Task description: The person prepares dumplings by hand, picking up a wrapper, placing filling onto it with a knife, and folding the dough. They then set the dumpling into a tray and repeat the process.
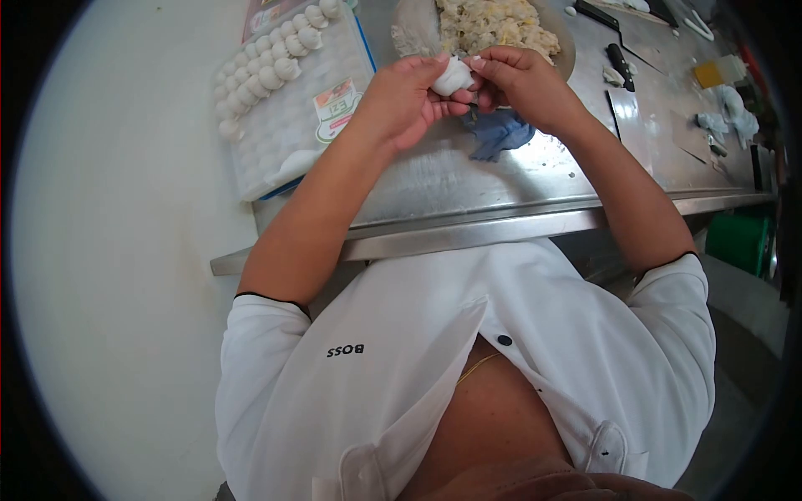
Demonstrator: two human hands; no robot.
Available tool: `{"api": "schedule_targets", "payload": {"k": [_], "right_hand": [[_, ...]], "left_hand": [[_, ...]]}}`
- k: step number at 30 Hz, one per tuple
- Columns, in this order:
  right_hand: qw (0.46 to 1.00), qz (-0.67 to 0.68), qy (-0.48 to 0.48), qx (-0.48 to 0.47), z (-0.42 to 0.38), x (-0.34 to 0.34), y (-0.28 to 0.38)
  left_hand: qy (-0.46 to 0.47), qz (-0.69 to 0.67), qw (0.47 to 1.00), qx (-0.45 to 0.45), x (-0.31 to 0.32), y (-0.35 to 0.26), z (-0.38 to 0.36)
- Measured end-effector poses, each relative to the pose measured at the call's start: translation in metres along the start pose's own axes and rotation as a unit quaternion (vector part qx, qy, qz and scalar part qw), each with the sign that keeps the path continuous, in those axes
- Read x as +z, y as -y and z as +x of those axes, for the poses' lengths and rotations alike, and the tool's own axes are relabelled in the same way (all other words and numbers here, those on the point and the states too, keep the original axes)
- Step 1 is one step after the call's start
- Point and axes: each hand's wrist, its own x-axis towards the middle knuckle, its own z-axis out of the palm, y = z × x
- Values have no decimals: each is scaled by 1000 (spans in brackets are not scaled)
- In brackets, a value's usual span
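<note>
A white, round dumpling (454, 77) sits between my two hands above the steel table. My left hand (408, 98) cups it from the side, thumb on top and fingers curled below. The fingertips of my right hand (520, 79) pinch at the dumpling's right edge. Just beyond my hands, a bowl of chopped pale filling (499, 23) is partly covered by them. To the left, a tray (288, 113) carries rows of similar white dumplings (259, 75) at its far side. A crumpled blue cloth (499, 135) lies beneath my right hand.
The steel table (401, 196) has its front edge against my body. On the right lie a black-handled knife (620, 67), a wide blade (628, 117), a yellow container (710, 73) and crumpled white plastic (733, 113). A green bin (738, 242) stands below at right. A pale wall (109, 209) rises at left.
</note>
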Motion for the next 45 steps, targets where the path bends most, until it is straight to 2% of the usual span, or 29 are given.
{"api": "schedule_targets", "payload": {"k": [3, 5, 8, 15, 18, 21, 23, 24, 26, 27, 32, 34, 35, 37, 41, 43, 45], "right_hand": [[999, 49, 8, 21, -1, 3, 4], [999, -26, 35, -26, -1, 3, 1], [995, -80, 37, -47, -2, 5, 3], [992, -104, 41, -51, 3, 2, -3], [995, -93, 22, -20, 5, -2, -1], [984, -173, 5, -38, 7, -10, -6], [971, -180, 6, -155, 4, -6, -8], [970, -183, 11, -160, 2, -4, -7], [925, -306, -9, -225, -5, 4, -2], [920, -343, -7, -191, -9, 8, 6], [897, -377, -33, -226, -4, 14, 1], [905, -362, -59, -218, 1, 16, 1], [902, -365, -55, -222, 4, 15, 0], [939, -291, -42, -180, 11, 17, 0], [940, -294, -36, -166, 24, 30, 23], [928, -306, -21, -211, 46, 42, 40], [921, -327, -9, -212, 80, 54, 49]], "left_hand": [[3, 3, 1000, -9, 0, -3, -1], [-4, 1, 1000, -15, 0, -2, -1], [-7, 13, 1000, -24, 1, 0, -1], [1, 10, 999, -37, -5, -1, 0], [-6, 39, 998, -53, -3, -6, -1], [-55, 41, 997, -35, -3, -5, 1], [-44, 31, 998, -25, -2, -8, 1], [-48, 31, 998, -18, -3, -6, 2], [-47, -8, 999, 9, -2, 0, 2], [-54, -3, 999, 7, 0, -1, 1], [-53, 5, 999, 4, 9, -5, -6], [-82, 96, 992, 4, 12, -10, -8], [-84, 93, 992, 10, 14, -12, -9], [-122, 157, 980, 21, 15, -18, -11], [-145, 229, 962, 39, 9, -34, -12], [-217, 235, 943, 93, 1, -43, -11], [-256, 246, 927, 120, -11, -57, -9]]}}
